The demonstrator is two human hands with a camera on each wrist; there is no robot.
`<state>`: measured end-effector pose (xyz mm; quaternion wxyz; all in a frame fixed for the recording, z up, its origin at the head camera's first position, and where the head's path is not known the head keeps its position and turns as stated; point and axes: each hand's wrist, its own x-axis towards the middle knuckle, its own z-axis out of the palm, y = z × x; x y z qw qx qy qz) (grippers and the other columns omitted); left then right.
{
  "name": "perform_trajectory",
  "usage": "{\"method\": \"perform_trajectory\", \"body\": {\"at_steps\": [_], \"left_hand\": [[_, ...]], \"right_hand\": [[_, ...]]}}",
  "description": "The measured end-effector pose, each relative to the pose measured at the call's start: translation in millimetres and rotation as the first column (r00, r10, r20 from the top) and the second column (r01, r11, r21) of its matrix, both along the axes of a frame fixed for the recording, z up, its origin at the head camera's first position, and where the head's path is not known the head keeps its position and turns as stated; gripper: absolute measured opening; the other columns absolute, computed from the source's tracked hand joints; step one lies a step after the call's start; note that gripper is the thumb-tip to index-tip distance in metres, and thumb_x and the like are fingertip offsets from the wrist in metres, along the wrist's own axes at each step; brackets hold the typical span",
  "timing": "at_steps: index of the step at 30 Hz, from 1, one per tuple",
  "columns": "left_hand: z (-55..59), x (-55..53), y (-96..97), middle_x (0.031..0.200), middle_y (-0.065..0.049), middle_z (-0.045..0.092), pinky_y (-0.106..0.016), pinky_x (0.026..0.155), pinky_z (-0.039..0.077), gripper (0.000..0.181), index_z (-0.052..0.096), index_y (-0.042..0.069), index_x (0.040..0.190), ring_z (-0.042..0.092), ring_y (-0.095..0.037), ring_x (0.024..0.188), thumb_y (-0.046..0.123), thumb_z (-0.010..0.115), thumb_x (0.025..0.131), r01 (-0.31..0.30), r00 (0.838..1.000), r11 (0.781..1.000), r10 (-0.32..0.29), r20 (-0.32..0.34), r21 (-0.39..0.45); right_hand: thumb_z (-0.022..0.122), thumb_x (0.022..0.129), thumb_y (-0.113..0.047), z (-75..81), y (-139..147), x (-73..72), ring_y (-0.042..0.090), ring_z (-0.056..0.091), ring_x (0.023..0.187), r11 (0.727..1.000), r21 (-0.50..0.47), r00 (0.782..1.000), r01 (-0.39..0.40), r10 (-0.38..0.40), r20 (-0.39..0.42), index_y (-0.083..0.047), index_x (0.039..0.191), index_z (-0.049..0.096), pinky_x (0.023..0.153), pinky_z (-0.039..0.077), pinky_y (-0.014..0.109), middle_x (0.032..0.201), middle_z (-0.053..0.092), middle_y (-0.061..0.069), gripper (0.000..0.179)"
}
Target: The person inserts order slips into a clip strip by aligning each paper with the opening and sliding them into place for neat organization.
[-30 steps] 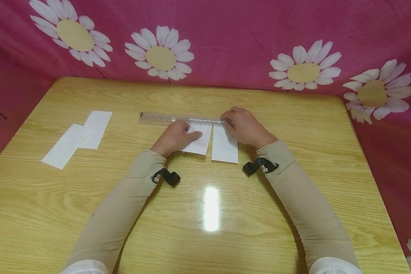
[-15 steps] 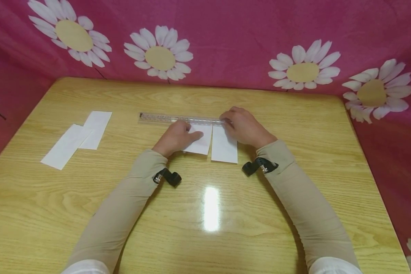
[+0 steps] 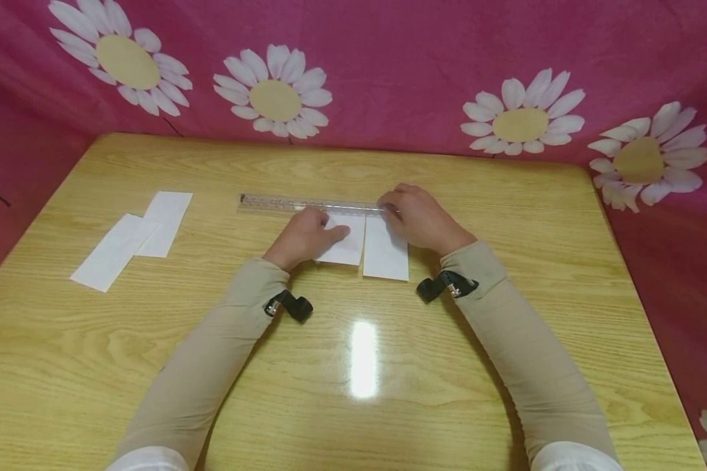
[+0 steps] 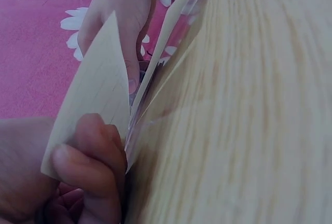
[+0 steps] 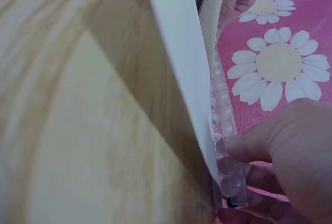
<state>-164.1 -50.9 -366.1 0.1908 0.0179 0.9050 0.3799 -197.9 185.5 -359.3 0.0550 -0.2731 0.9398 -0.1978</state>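
Paper (image 3: 344, 247) pinched by left hand (image 3: 305, 234); right hand (image 3: 421, 219) seemingly grips 1 clear case (image 3: 294, 203), with room before the far table edge (image 3: 359, 153).

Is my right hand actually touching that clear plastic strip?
Touching. The right wrist view shows the right hand gripping the clear plastic strip, thumb against its side.

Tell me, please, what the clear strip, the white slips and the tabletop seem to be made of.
Clear strip: probably plastic, glossy; it is see-through with bright glints.
White slips: likely paper or thin card, matte; thin edges and a slight curl.
Tabletop: perhaps wood or wood-look laminate, glossy; grain lines and a bright reflection.
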Motion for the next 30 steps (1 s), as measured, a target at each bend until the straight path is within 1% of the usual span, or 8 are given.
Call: {"method": "perform_trajectory", "body": {"at_steps": [3, 6, 8, 12, 17, 22, 27, 30], "left_hand": [[-0.2, 1.1, -0.6, 0.108, -0.014, 0.059, -0.039, 0.083, 0.049, 0.041, 0.063, 0.001, 0.097, 0.051, -0.024, 0.085, 0.042, 0.063, 0.1, 0.0, 1.0, 1.0, 0.0, -0.007, 0.013], [-0.2, 1.9, -1.8, 0.088, -0.008, 0.048, -0.036, 0.07, 0.04, 0.041, 0.053, 0.008, 0.08, 0.045, -0.021, 0.074, 0.043, 0.062, 0.1, 0.003, 1.0, 1.0, -0.002, -0.014, 0.027], [0.1, 2.7, -3.1, 0.084, -0.005, 0.045, -0.034, 0.067, 0.038, 0.042, 0.05, 0.01, 0.078, 0.044, -0.02, 0.071, 0.044, 0.062, 0.1, 0.003, 1.0, 1.0, -0.002, -0.02, 0.03], [1.2, 4.4, -6.2, 0.073, -0.002, 0.049, -0.033, 0.063, 0.039, 0.042, 0.05, 0.011, 0.079, 0.046, -0.018, 0.062, 0.045, 0.062, 0.099, 0.012, 1.0, 0.999, -0.011, -0.026, 0.035], [2.9, 6.9, -10.3, 0.054, 0.002, 0.05, -0.034, 0.059, 0.039, 0.045, 0.047, 0.014, 0.07, 0.047, -0.016, 0.049, 0.045, 0.063, 0.099, 0.03, 0.999, 0.998, -0.028, -0.026, 0.063], [3.2, 7.0, -20.0, 0.054, 0.002, 0.057, -0.029, 0.055, 0.046, 0.045, 0.059, 0.012, 0.068, 0.054, -0.015, 0.05, 0.042, 0.062, 0.101, 0.036, 0.999, 0.995, -0.038, 0.017, 0.092], [4.7, 7.0, -34.4, 0.064, -0.001, 0.064, -0.029, 0.058, 0.055, 0.042, 0.066, 0.007, 0.076, 0.06, -0.014, 0.055, 0.039, 0.061, 0.103, 0.019, 0.997, 0.993, -0.028, 0.077, 0.113], [6.8, 8.0, -42.5, 0.069, -0.002, 0.066, -0.029, 0.059, 0.057, 0.04, 0.067, 0.005, 0.081, 0.061, -0.014, 0.058, 0.038, 0.061, 0.103, 0.001, 0.997, 0.993, -0.01, 0.076, 0.115]], "right_hand": [[0.057, 0.104, -0.016, 0.5, -0.5, 0.2, 0.032, 0.062, 0.109, 1.0, 0.002, 1.0, 0.001, -0.001, 0.001, -0.001, 0.129, 0.068, 0.105, 0.049, 0.047, 0.116, 0.069, 0.017, 0.031], [0.057, 0.104, -0.016, 0.6, -0.7, 0.0, 0.033, 0.062, 0.11, 1.0, 0.003, 1.0, 0.001, -0.001, 0.002, -0.001, 0.13, 0.068, 0.106, 0.049, 0.047, 0.117, 0.069, 0.017, 0.031], [0.057, 0.104, -0.016, 0.9, -0.8, -0.2, 0.033, 0.062, 0.11, 1.0, 0.003, 1.0, 0.001, -0.001, 0.006, -0.001, 0.13, 0.068, 0.106, 0.049, 0.047, 0.117, 0.069, 0.017, 0.032], [0.056, 0.105, -0.016, 1.5, -1.0, 0.1, 0.033, 0.062, 0.111, 1.0, 0.005, 1.0, 0.0, 0.0, 0.014, -0.001, 0.131, 0.067, 0.107, 0.048, 0.048, 0.118, 0.069, 0.018, 0.033], [0.057, 0.105, -0.017, 1.8, -1.3, 0.5, 0.033, 0.062, 0.112, 1.0, 0.006, 1.0, 0.002, -0.002, 0.02, -0.001, 0.132, 0.067, 0.107, 0.048, 0.048, 0.118, 0.069, 0.017, 0.033], [0.056, 0.105, -0.017, 0.5, -1.3, 0.4, 0.033, 0.062, 0.111, 1.0, 0.003, 1.0, -0.003, 0.003, 0.009, -0.001, 0.131, 0.067, 0.107, 0.048, 0.047, 0.117, 0.069, 0.017, 0.033], [0.056, 0.105, -0.017, 0.6, -1.0, 0.6, 0.032, 0.061, 0.107, 1.0, 0.0, 1.0, -0.003, 0.003, 0.011, -0.001, 0.131, 0.067, 0.104, 0.049, 0.047, 0.115, 0.069, 0.017, 0.033], [0.057, 0.104, -0.017, 1.3, -1.0, 1.0, 0.032, 0.061, 0.107, 1.0, 0.001, 1.0, 0.002, -0.002, 0.012, 0.0, 0.132, 0.067, 0.104, 0.049, 0.047, 0.116, 0.068, 0.017, 0.033]]}}
